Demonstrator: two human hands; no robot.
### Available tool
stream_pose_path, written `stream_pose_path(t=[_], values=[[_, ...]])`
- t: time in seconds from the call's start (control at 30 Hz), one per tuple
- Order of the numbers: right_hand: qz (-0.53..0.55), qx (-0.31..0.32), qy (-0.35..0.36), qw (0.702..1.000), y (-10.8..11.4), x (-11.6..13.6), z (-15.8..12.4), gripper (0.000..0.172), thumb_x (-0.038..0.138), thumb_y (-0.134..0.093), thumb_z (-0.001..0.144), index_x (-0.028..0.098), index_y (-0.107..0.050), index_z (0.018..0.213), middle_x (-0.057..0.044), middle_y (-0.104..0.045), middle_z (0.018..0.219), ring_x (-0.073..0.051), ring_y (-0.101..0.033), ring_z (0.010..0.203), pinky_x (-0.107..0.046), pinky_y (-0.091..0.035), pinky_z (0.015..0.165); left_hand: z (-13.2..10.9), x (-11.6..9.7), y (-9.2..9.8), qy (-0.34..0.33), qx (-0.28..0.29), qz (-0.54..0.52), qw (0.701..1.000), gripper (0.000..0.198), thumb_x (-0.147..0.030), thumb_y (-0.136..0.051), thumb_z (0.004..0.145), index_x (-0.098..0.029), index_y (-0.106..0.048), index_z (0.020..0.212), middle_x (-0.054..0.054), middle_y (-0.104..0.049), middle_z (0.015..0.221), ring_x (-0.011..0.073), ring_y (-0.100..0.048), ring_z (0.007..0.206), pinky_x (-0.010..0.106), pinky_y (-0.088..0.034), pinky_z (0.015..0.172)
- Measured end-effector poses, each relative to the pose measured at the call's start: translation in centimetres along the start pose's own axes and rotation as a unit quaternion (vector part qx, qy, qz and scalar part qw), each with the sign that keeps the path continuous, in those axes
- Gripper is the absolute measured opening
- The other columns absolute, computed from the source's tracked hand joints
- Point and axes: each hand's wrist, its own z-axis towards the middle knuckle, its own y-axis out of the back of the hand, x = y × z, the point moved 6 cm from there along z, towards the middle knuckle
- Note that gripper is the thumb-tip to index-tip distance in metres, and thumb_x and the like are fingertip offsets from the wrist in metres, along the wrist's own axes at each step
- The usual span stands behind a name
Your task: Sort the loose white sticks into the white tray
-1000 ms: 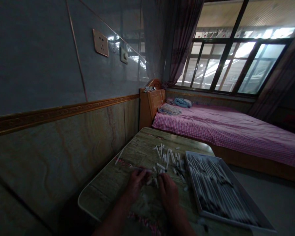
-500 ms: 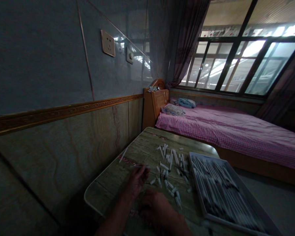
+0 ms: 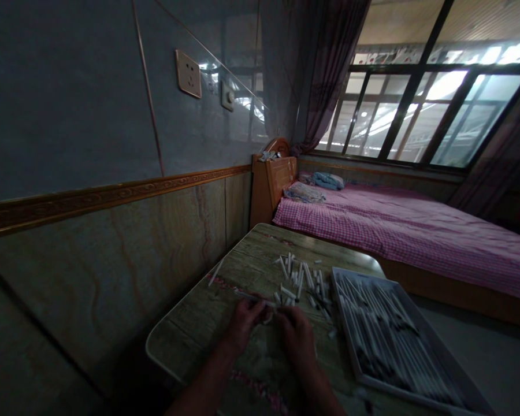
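My left hand (image 3: 245, 318) is closed around a thin white stick (image 3: 245, 296), held level above the table with its far end pointing left. My right hand (image 3: 298, 335) meets it from the right, its fingertips pinched close to the stick's other end. Whatever sits between those right fingers is hidden. Just beyond both hands lies a loose scatter of short white tubes (image 3: 300, 283), some partly covered by the right hand. Another thin white stick (image 3: 215, 273) rests alone at the table's left edge.
The small wood-patterned table (image 3: 186, 341) stands against the tiled wall. On its right side is a shallow grey tray (image 3: 351, 346) full of thin white sticks with dark parts. Behind the table is a bed (image 3: 372, 225) with a pink checked cover.
My right hand has moved up and to the right, from near my left wrist to the stick's end. My left hand keeps the stick and has shifted slightly right.
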Motion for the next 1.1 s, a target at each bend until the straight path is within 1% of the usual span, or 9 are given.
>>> stream_pose_path(t=[0.1,0.17,0.37,0.5,0.73,0.87,0.97,1.03,1.1], values=[[0.045,-0.049,-0.059,0.996,0.5,-0.9,0.2,0.022,0.034,-0.058,0.075,0.021,-0.073,0.084,-0.005,-0.074,0.083,-0.022,-0.067,0.078,-0.031,-0.052,0.072,0.0,0.2,-0.1,-0.002,0.007,0.011,1.0,0.04,-0.035,-0.088,0.053,-0.015,-0.064,0.078,0.003,-0.072,0.071,0.0179,-0.067,0.065,0.029,-0.051,0.063],[0.073,-0.067,-0.078,0.992,0.4,-1.1,0.2,0.022,0.035,-0.06,0.074,0.021,-0.073,0.083,-0.005,-0.074,0.083,-0.022,-0.068,0.078,-0.03,-0.052,0.07,0.2,0.4,0.0,-0.005,0.009,0.016,1.0,0.039,-0.034,-0.088,0.054,-0.015,-0.064,0.079,0.003,-0.073,0.072,0.0183,-0.067,0.065,0.029,-0.051,0.062],[0.131,-0.06,-0.095,0.985,-0.3,-1.0,0.2,0.019,0.036,-0.063,0.07,0.02,-0.071,0.078,-0.002,-0.071,0.073,-0.018,-0.065,0.065,-0.026,-0.051,0.06,0.6,0.9,0.2,-0.002,0.02,0.023,1.0,0.039,-0.035,-0.088,0.052,-0.015,-0.063,0.075,0.003,-0.071,0.068,0.0171,-0.065,0.062,0.028,-0.049,0.059],[0.119,-0.056,-0.095,0.987,-0.2,-1.2,0.2,0.021,0.037,-0.063,0.071,0.021,-0.072,0.081,-0.004,-0.073,0.078,-0.02,-0.067,0.071,-0.028,-0.053,0.064,0.6,0.9,0.2,-0.003,0.006,0.03,1.0,0.038,-0.033,-0.087,0.052,-0.015,-0.063,0.075,0.003,-0.072,0.067,0.0172,-0.066,0.062,0.028,-0.049,0.06],[0.084,-0.056,-0.083,0.991,0.1,-1.1,0.4,0.023,0.038,-0.061,0.073,0.02,-0.073,0.081,-0.005,-0.074,0.078,-0.022,-0.068,0.073,-0.03,-0.054,0.066,0.6,0.8,-0.1,-0.01,0.024,0.038,0.999,0.035,-0.033,-0.086,0.054,-0.015,-0.063,0.073,0.002,-0.07,0.065,0.0144,-0.062,0.056,0.026,-0.047,0.057],[0.098,-0.054,-0.081,0.99,0.0,-1.3,0.3,0.021,0.037,-0.062,0.072,0.021,-0.072,0.081,-0.005,-0.074,0.08,-0.022,-0.069,0.075,-0.03,-0.054,0.069,0.5,0.8,0.0,-0.008,0.019,0.038,0.999,0.035,-0.033,-0.086,0.054,-0.015,-0.063,0.074,0.002,-0.071,0.066,0.015,-0.064,0.059,0.026,-0.048,0.058],[0.105,-0.04,-0.053,0.992,-0.4,-1.2,0.3,0.027,0.038,-0.061,0.075,0.019,-0.072,0.091,-0.007,-0.075,0.089,-0.023,-0.069,0.083,-0.032,-0.054,0.075,0.6,0.9,0.1,-0.005,0.018,0.032,0.999,0.038,-0.033,-0.087,0.053,-0.016,-0.062,0.075,0.002,-0.071,0.067,0.0159,-0.065,0.061,0.027,-0.049,0.06],[0.084,-0.033,-0.026,0.996,-0.5,-1.0,0.2,0.03,0.038,-0.06,0.078,0.019,-0.072,0.098,-0.008,-0.074,0.098,-0.024,-0.068,0.092,-0.035,-0.053,0.083,0.7,1.0,0.2,-0.002,0.023,0.03,0.999,0.039,-0.034,-0.088,0.053,-0.016,-0.062,0.076,0.002,-0.071,0.067,0.0158,-0.065,0.059,0.028,-0.05,0.06],[0.061,-0.029,-0.019,0.998,-0.6,-0.9,0.1,0.031,0.039,-0.058,0.08,0.019,-0.071,0.101,-0.008,-0.074,0.1,-0.024,-0.068,0.094,-0.035,-0.051,0.086,0.8,1.2,0.3,-0.003,0.028,0.032,0.999,0.038,-0.034,-0.087,0.054,-0.016,-0.062,0.076,0.002,-0.072,0.067,0.0159,-0.064,0.059,0.028,-0.05,0.06]])
